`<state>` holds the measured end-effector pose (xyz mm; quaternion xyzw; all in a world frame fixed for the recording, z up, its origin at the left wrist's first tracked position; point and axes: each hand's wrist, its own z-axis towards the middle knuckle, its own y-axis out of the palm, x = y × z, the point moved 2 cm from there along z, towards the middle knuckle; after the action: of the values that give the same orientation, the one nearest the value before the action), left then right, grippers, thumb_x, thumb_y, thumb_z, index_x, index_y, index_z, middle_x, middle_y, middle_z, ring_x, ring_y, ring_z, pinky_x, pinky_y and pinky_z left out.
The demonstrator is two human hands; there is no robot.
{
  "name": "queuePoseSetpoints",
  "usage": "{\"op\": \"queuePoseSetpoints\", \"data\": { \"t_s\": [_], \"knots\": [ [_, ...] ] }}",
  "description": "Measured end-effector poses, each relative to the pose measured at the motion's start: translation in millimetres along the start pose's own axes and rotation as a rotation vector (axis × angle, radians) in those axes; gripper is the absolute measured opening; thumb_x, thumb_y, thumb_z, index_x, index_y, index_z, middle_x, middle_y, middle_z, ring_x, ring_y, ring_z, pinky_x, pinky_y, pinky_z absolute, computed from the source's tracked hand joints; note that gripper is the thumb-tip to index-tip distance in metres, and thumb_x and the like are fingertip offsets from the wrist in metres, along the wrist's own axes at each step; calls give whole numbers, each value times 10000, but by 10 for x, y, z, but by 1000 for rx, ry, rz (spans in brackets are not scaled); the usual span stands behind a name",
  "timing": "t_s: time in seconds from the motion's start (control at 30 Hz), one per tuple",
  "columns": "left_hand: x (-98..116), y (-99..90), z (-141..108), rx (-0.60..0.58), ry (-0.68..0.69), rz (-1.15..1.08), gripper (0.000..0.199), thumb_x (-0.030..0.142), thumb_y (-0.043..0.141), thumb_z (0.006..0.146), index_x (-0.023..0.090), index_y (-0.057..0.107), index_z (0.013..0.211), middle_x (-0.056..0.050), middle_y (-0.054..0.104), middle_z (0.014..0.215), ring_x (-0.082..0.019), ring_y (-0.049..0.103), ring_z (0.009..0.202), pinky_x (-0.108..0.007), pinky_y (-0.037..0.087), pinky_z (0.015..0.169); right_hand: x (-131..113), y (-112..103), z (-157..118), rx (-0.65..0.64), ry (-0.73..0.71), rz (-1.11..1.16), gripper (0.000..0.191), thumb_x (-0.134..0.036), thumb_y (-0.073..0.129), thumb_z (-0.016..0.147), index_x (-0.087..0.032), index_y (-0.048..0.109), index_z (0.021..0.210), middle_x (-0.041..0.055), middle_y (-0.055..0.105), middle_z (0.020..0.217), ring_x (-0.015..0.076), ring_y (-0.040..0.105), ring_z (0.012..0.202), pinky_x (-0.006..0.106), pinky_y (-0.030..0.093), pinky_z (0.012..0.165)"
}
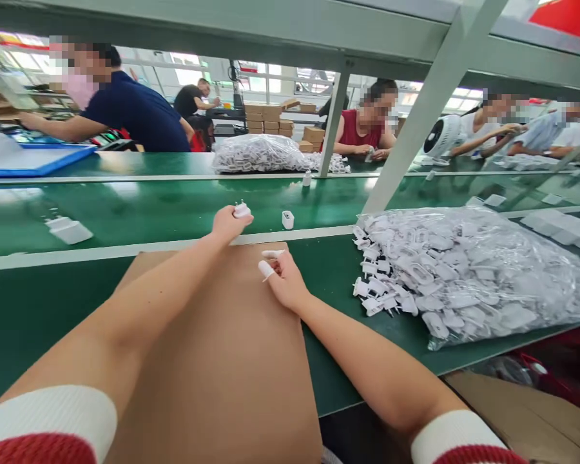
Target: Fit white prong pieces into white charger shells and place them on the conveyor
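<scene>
My left hand (231,224) reaches forward over the far edge of a brown cardboard sheet (222,361). Pinched in its fingers is a white plug adapter (242,210), its two pins pointing away from me. Above the right edge of the cardboard, my right hand (286,278) is held with thumb and forefinger apart and nothing between them. White finger cots cover those two fingertips. Another white adapter (288,220) stands on the green belt (174,212) just beyond my hands. Farther left on the belt lies a larger white adapter (69,229) with pins.
A clear plastic bag (502,277) spilling white plug parts lies on the bench at right. Across the belt are another filled bag (258,153), a blue-rimmed tray (38,169) and several people at work. A slanted metal post (420,116) rises beyond the right-hand bag.
</scene>
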<state>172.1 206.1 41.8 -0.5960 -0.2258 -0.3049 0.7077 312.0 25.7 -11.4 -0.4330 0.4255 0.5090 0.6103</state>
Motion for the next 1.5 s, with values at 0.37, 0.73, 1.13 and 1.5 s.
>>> {"op": "queuePoseSetpoints", "data": {
  "t_s": [0.37,0.73,1.13,1.5],
  "knots": [
    [-262,58,241,321,-21,177,1040,508,799,674,58,352,1499,-251,280,1587,-472,242,1469,-607,204,1208,-33,-19,42,-47,35,-87,331,-450,617,917,-269,627,1195,65,546,1175,169,619,893,352,621,760],
    [16,484,91,-320,682,133,695,322,503,872,152,403,1539,-112,355,1610,-322,313,1492,-466,257,1255,60,-1299,414,546,376,-1075,513,-302,612,878,-85,525,1335,264,399,1526,432,152,1533,673,81,1210],
    [71,324,9,-136,544,152,339,302,523,910,149,587,1205,-153,545,1310,-314,569,1177,-428,439,1066,12,-1280,398,413,177,-904,308,-135,532,816,-143,678,1087,124,668,1084,270,603,1063,435,472,992],
    [281,-255,-1034,-341,354,-71,351,446,673,849,221,631,1115,-29,700,1099,-231,627,929,-326,486,820,-262,-712,182,110,328,482,378,-357,844,638,-209,672,941,36,759,1007,197,715,960,313,572,831]
  ]
}}
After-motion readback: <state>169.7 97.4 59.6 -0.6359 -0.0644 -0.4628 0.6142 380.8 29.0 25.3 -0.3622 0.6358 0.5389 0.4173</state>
